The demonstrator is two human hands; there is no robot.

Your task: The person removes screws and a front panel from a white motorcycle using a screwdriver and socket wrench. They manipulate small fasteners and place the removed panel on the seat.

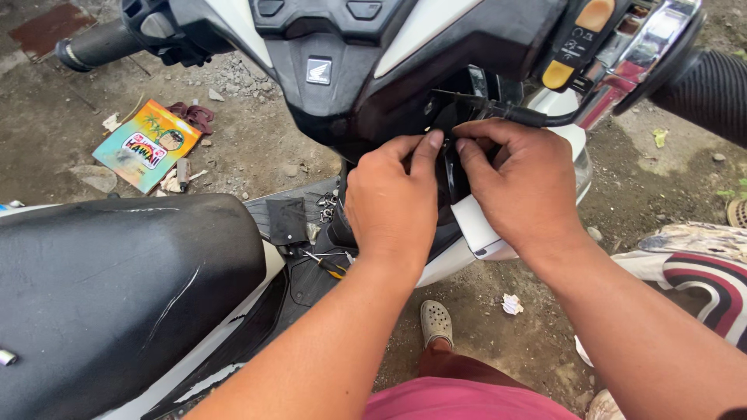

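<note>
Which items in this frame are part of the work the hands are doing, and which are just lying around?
In use:
left hand
right hand
black plastic inner panel of the scooter
black cable

Lying about:
colourful flat packet on the ground
yellow-handled screwdriver on the footboard
crumpled white paper
black scooter seat

Packet and badge

A flat rectangular packet [149,145], yellow, green and orange with a cartoon figure, lies on the dirt at upper left; a small square silver badge [318,71] sits on the black panel at top centre.
</note>
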